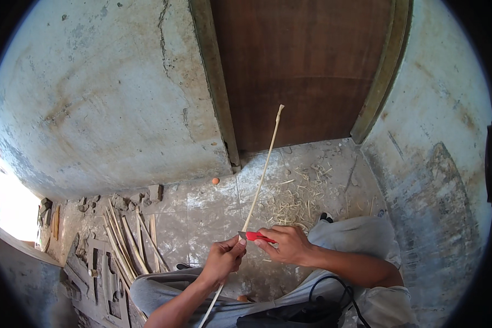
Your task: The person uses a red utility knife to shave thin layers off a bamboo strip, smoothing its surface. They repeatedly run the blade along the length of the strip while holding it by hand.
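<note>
Left hand point(223, 261) is gripping a long bamboo strip point(261, 177), right hand point(287, 245) is clenching a red utility knife point(257, 236) against it, shavings point(300, 199) lying on the floor.

You've got a pale cream cane strip point(262, 175) w/ a red-handled knife point(258, 236), grey blade tip. Trousers point(361, 235) light grey. Floor point(202, 208) grey, mottled, w/ pale straw-coloured shavings point(300, 199). Door point(306, 65) dark brown, frame olive-tan. Wall point(104, 93) whitish-blue w/ brown stains & cracks. Small orange ball point(215, 180) by wall. Cable point(339, 290) black.
</note>
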`<state>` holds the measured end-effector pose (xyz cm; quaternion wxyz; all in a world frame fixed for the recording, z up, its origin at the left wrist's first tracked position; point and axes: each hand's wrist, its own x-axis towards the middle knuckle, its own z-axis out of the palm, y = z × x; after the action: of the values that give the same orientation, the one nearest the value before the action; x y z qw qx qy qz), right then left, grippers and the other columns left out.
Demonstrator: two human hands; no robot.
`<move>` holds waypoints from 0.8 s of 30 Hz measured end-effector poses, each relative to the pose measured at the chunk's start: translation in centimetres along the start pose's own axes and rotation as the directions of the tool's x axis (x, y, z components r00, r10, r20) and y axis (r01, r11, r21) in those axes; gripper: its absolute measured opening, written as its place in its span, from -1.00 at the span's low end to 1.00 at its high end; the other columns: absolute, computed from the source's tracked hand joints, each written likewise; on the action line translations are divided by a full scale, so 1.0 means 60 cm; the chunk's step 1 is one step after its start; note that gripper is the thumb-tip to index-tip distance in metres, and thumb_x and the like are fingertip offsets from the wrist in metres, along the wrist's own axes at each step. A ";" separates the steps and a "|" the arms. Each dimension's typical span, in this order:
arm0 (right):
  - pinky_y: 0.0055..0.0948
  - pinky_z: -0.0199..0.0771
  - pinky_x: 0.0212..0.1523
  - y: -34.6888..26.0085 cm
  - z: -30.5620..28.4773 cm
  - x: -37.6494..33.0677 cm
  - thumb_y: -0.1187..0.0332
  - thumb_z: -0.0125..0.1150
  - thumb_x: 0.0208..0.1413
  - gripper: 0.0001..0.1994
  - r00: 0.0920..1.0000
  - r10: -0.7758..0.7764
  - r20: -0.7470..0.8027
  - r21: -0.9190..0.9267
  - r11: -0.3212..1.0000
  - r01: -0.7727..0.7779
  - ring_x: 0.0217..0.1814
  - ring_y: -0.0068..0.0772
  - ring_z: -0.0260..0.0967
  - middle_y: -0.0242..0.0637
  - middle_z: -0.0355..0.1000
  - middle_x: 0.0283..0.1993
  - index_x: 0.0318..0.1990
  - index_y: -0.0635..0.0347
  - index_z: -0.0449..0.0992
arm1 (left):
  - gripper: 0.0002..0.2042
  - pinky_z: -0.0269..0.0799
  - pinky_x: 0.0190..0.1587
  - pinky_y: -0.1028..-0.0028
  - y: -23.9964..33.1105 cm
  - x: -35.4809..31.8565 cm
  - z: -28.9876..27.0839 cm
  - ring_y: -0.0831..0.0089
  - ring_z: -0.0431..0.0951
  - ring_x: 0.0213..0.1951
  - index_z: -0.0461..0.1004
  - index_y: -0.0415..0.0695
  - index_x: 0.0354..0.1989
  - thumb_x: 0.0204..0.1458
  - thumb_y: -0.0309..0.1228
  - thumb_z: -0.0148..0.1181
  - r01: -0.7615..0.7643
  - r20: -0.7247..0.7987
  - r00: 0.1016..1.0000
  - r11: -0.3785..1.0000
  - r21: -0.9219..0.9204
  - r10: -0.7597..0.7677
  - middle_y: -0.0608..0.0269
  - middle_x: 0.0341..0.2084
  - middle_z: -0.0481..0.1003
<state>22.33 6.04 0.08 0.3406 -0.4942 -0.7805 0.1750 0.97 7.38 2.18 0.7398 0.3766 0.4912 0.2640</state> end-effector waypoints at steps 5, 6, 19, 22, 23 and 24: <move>-0.28 0.45 -0.59 0.002 -0.003 0.000 0.16 0.36 0.12 -0.74 0.997 -0.029 -0.068 -0.057 0.998 0.025 -0.61 -0.20 0.47 -0.26 0.49 -0.54 -0.19 0.16 0.64 | -0.80 -0.06 -0.65 0.61 0.009 -0.002 0.007 0.78 0.11 -0.69 0.56 -0.16 -0.20 0.34 -0.31 0.07 -0.018 0.003 1.000 1.000 0.020 0.018 0.54 -0.61 0.25; -0.28 0.45 -0.59 0.001 -0.004 0.001 0.16 0.36 0.12 -0.74 0.997 -0.030 -0.069 -0.055 0.998 0.027 -0.61 -0.20 0.47 -0.26 0.49 -0.54 -0.19 0.16 0.64 | -0.80 -0.05 -0.65 0.61 0.008 -0.002 0.007 0.77 0.11 -0.69 0.56 -0.16 -0.20 0.34 -0.32 0.07 -0.024 0.002 1.000 1.000 0.014 0.024 0.54 -0.61 0.26; -0.29 0.44 -0.64 0.003 -0.010 0.012 0.15 0.35 0.13 -0.72 0.995 -0.050 -0.088 -0.064 0.997 0.044 -0.64 -0.22 0.47 -0.27 0.49 -0.56 -0.21 0.19 0.64 | -0.78 0.00 -0.65 0.60 0.001 -0.003 0.003 0.74 0.16 -0.69 0.56 -0.16 -0.09 0.34 -0.29 0.08 0.015 0.006 1.000 0.999 -0.039 -0.015 0.46 -0.56 0.34; -0.31 0.41 -0.64 -0.003 -0.012 0.013 0.18 0.38 0.10 -0.76 0.992 -0.057 -0.116 -0.082 0.995 0.047 -0.65 -0.25 0.45 -0.30 0.46 -0.59 -0.24 0.16 0.63 | -0.76 0.00 -0.64 0.60 -0.001 -0.005 0.001 0.73 0.16 -0.67 0.56 -0.16 -0.03 0.34 -0.28 0.08 0.011 0.011 1.000 1.000 -0.026 -0.011 0.46 -0.56 0.33; -0.31 0.41 -0.65 -0.003 -0.013 0.013 0.18 0.38 0.10 -0.76 0.990 -0.058 -0.128 -0.088 0.995 0.047 -0.65 -0.25 0.46 -0.31 0.46 -0.58 -0.24 0.16 0.63 | -0.76 0.00 -0.64 0.60 0.000 -0.005 0.001 0.73 0.16 -0.67 0.56 -0.16 -0.03 0.34 -0.28 0.08 0.011 0.011 1.000 1.000 -0.027 -0.011 0.46 -0.56 0.33; -0.31 0.41 -0.65 -0.001 -0.011 0.014 0.18 0.38 0.10 -0.76 0.990 -0.058 -0.127 -0.088 0.995 0.047 -0.65 -0.25 0.46 -0.31 0.46 -0.58 -0.24 0.16 0.63 | -0.75 0.00 -0.63 0.59 0.003 -0.007 0.002 0.72 0.16 -0.67 0.54 -0.17 0.01 0.33 -0.28 0.09 0.022 0.022 1.000 0.999 -0.046 -0.021 0.46 -0.57 0.32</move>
<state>22.55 6.71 0.86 0.3737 -0.4978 -0.7762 0.1001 0.94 7.13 2.55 0.7564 0.3568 0.4810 0.2630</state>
